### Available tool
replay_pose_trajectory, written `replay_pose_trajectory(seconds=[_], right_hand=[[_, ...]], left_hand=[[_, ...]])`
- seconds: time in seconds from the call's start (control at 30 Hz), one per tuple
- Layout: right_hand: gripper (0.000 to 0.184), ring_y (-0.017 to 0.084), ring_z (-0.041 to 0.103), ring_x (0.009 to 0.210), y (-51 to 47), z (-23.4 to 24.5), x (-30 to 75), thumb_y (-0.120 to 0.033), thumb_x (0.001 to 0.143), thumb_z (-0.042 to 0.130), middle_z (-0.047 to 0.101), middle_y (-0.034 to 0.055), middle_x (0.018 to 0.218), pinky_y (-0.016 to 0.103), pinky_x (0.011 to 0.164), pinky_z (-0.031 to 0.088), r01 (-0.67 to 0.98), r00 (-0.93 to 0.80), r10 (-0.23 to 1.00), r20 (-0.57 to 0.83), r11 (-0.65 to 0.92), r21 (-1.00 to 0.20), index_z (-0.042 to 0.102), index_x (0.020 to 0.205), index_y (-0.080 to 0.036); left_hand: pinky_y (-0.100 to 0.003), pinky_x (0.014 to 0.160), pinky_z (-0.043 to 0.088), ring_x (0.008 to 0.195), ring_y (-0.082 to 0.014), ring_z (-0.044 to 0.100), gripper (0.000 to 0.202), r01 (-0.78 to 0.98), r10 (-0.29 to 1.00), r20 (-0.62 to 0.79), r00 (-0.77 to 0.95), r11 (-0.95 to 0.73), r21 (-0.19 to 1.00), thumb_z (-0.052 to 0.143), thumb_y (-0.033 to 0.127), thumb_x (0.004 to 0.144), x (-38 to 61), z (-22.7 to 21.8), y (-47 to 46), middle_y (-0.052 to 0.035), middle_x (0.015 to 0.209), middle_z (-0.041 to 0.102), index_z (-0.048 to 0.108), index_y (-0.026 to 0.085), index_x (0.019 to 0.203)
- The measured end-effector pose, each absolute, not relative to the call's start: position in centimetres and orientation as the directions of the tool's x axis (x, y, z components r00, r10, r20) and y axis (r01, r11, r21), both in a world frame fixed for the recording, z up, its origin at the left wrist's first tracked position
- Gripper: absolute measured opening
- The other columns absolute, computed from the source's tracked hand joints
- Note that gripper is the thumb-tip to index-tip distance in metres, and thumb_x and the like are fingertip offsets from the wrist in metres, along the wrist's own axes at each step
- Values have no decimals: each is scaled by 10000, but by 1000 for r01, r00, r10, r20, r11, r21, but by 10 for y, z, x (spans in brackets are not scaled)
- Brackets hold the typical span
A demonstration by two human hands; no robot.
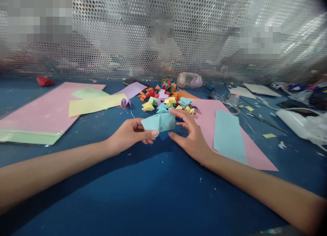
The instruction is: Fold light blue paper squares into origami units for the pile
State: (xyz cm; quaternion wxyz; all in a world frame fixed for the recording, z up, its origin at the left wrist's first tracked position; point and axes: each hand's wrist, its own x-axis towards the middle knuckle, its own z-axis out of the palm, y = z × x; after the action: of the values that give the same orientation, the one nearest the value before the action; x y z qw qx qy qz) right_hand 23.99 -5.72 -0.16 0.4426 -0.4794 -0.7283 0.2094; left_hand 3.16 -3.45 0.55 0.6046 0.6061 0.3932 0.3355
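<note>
My left hand point(131, 132) pinches a folded piece of light blue paper point(166, 122) at its left end, with the thumb in front and the fingers behind. The paper is held up over the blue table, its right part sticking out flat. My right hand point(190, 132) is at the paper's right end with thumb and fingers apart. Its index fingertip is at the upper right corner; the thumb is just below the lower edge. Just behind lies a heap of small folded paper pieces point(162, 96) in many colours, including a light blue one point(162, 108) and a purple one point(125, 103).
Left are pink paper sheets point(48, 103) and a yellow strip point(95, 105). Right, a light blue strip point(228, 135) lies on a pink sheet point(259, 161). Farther back are a clear jar point(189, 80) on its side, paper scraps point(269, 136) and a perforated metal screen point(122, 31).
</note>
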Motion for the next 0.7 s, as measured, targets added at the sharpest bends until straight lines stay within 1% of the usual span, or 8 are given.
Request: replay_pose_trajectory(seconds=[0.1, 0.2, 0.27, 0.37, 0.47, 0.57, 0.63, 0.7], right_hand=[[440, 232, 472, 1202, -57, -1, 241, -156, 732, 635, 506, 26, 1293, 398, 902, 462, 496, -154, 888, 434, 449, -743, 557, 1137, -309], [238, 216, 547, 1092, -54, -2, 241, -209, 760, 652, 593, 28, 1137, 405, 888, 462, 438, -114, 904, 412, 418, -796, 592, 984, -263], [140, 211, 576, 1045, -54, -2, 240, -260, 781, 658, 628, 28, 1049, 419, 897, 456, 395, -101, 907, 408, 413, -821, 599, 906, -242], [89, 208, 592, 1045, -55, -2, 239, -281, 787, 667, 658, 29, 1017, 424, 925, 448, 349, -102, 900, 423, 431, -832, 606, 816, -224], [69, 191, 622, 1003, -59, -1, 239, -232, 789, 664, 688, 26, 995, 404, 919, 461, 349, -111, 874, 473, 480, -805, 598, 780, -217], [74, 180, 643, 941, -62, 0, 239, -166, 789, 650, 715, 24, 949, 385, 875, 486, 394, -220, 782, 583, 618, -681, 599, 798, -219], [110, 172, 646, 916, -63, 0, 240, -127, 787, 642, 727, 17, 945, 380, 869, 485, 419, -356, 657, 664, 748, -515, 606, 827, -223], [141, 160, 650, 876, -63, -1, 241, -107, 790, 635, 736, 1, 942, 382, 882, 471, 435, -494, 520, 697, 842, -319, 610, 859, -227]], left_hand=[[-186, 534, 516, 523, -84, 585, 289, 115, 886, -72, 458, 21, 993, 770, 356, 664, 32, 9, -38, 32, 596, 623, 603, 138, 755], [-157, 462, 467, 458, -62, 524, 286, 144, 877, -45, 479, -28, 989, 770, 363, 664, 30, 11, -40, 58, 532, 562, 588, 146, 705], [-143, 437, 440, 434, -53, 500, 293, 120, 866, -24, 499, -42, 992, 787, 352, 646, 30, 10, -39, 67, 506, 539, 586, 145, 697], [-153, 478, 471, 457, -66, 536, 320, 0, 870, 21, 493, -24, 1000, 738, 422, 706, 29, 6, -37, 41, 517, 569, 592, 137, 718], [-209, 536, 532, 589, -130, 639, 322, -181, 911, 20, 411, 60, 982, 618, 454, 816, 29, 1, -32, -22, 668, 654, 594, 133, 828], [-245, 541, 552, 669, -164, 671, 214, -290, 952, -60, 299, 151, 945, 574, 349, 864, 30, 1, -27, -42, 796, 670, 568, 142, 918], [-227, 526, 539, 618, -142, 651, 165, -311, 966, -122, 227, 191, 931, 546, 308, 883, 30, 3, -25, -25, 742, 650, 559, 144, 882], [-200, 479, 504, 528, -114, 604, 153, -316, 970, -175, 171, 222, 922, 541, 298, 885, 30, 5, -25, 6, 645, 603, 549, 154, 837]])
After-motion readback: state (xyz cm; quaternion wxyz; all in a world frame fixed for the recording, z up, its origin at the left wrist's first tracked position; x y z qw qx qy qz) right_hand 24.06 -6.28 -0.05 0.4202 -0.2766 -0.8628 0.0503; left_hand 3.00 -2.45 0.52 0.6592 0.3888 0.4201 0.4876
